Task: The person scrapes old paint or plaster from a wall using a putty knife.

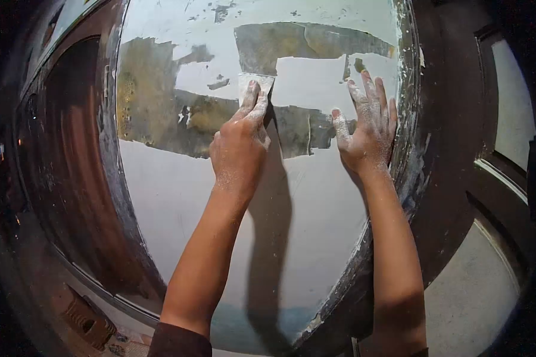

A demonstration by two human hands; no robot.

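Observation:
My left hand (241, 143), dusted with white powder, grips a scraper (245, 84). The wide, powder-coated blade rests against the wall panel (208, 184), fingertips pressing on its face; its handle is hidden under my palm. My right hand (369, 128), also powdery, lies with fingers spread on the panel near its right edge. White coating covers much of the surface, while bare grey-brown patches (205, 122) show where it is gone, their borders ragged. Below my left hand, the shadow of the arm falls down the panel.
Dark wooden framing (77, 149) with recessed panels stands on the left. On the right is another dark frame (452, 137) with pale panels. Chipped, paint-spotted edging (411, 166) runs along the panel's right side. A brown object with holes (88, 321) sits low at the left.

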